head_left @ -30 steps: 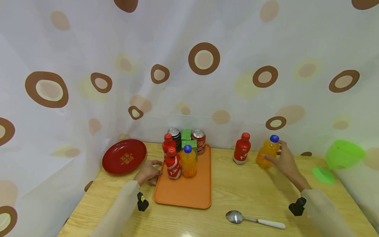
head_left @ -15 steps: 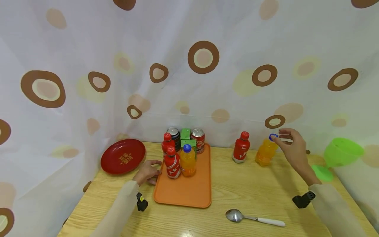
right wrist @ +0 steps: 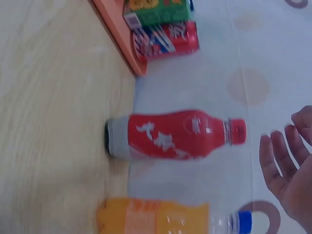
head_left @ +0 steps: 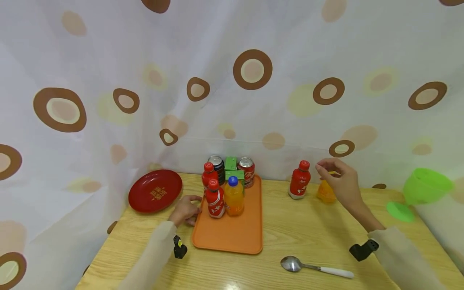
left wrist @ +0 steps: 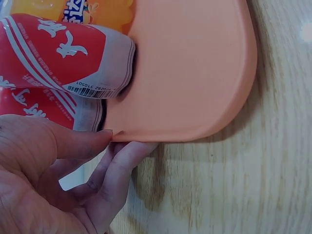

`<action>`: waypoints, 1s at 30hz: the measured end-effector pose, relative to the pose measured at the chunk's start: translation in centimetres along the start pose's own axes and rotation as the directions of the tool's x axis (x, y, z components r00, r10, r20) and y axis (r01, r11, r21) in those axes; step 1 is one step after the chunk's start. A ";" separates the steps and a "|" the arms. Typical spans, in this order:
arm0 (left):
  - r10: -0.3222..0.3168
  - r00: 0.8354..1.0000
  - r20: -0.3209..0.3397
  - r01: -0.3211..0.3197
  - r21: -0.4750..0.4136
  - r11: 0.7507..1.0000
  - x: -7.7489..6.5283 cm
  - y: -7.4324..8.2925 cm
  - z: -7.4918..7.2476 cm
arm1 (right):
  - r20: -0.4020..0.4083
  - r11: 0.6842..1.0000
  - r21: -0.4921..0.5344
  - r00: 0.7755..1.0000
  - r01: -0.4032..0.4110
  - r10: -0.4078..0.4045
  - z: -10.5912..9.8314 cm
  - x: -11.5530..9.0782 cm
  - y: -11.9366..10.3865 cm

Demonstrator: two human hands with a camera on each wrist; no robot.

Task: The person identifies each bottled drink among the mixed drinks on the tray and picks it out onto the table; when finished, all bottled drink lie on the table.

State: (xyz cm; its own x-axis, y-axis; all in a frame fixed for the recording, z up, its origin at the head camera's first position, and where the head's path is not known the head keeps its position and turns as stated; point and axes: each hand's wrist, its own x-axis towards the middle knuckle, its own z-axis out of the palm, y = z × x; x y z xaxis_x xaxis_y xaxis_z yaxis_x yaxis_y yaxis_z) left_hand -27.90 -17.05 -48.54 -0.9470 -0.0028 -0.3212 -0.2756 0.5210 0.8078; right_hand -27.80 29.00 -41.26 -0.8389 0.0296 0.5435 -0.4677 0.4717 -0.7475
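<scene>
My left hand (head_left: 185,210) pinches the left rim of the orange tray (head_left: 232,239), thumb on top and fingers beneath in the left wrist view. On the tray stand two red-capped red bottles (head_left: 216,203), an orange soda bottle (head_left: 234,199) with a blue cap, two cans (head_left: 248,173) and green cartons (head_left: 236,175). My right hand (head_left: 342,181) is in the air with relaxed fingers, holding nothing. In the head view it hides most of another orange soda bottle (head_left: 326,192). Nearest its fingertips is the cap of a standing red bottle (right wrist: 168,135).
A dark red plate (head_left: 156,191) leans at the left against the patterned cloth (head_left: 217,121). A spoon (head_left: 315,269) with a white handle lies at the front right of the wooden table (head_left: 290,225). At the far right stands a green goblet-like cup (head_left: 425,187).
My right hand has let go of the orange soda bottle, risen past its cap and moved left towards the red bottle. My left hand stays on the tray's rim.
</scene>
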 end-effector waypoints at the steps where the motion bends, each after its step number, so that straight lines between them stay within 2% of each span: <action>1: 0.002 1.000 0.002 -0.002 0.002 1.000 0.1 0.0 0.1 | 0.015 1.000 0.006 1.000 -0.002 0.002 0.4 -0.2 -0.2; 10: 0.009 1.000 0.002 -0.009 0.003 1.000 0.2 0.0 0.2 | 0.107 0.998 0.037 0.993 -0.054 0.050 4.8 -1.3 -0.6; 14: 0.004 1.000 0.010 -0.004 -0.006 1.000 0.3 -0.3 0.3 | 0.136 0.991 0.123 0.990 -0.058 0.041 6.8 -1.7 -1.1; 18: -0.010 1.000 0.021 0.010 -0.035 0.999 0.3 -0.5 0.3 | 0.136 0.965 0.260 0.991 -0.038 0.003 8.8 -2.3 -1.9; 21: -0.021 0.999 0.024 0.023 -0.064 0.998 0.2 -0.5 0.0 | 0.135 0.945 0.326 0.991 -0.031 -0.014 10.2 -2.7 -2.5; 30: -0.027 0.999 0.035 0.029 -0.082 0.996 0.4 -0.6 0.0 | 0.195 0.911 0.395 0.980 -0.117 0.041 13.6 -3.8 -2.2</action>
State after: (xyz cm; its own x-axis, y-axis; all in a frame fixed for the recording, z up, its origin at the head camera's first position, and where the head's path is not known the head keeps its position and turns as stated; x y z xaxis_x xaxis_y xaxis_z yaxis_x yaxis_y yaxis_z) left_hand -28.10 -17.38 -49.09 -0.9330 0.0130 -0.3595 -0.3159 0.4486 0.8360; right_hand -27.38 15.84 -46.93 -0.8957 -0.1236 0.4272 -0.4380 0.0785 -0.8956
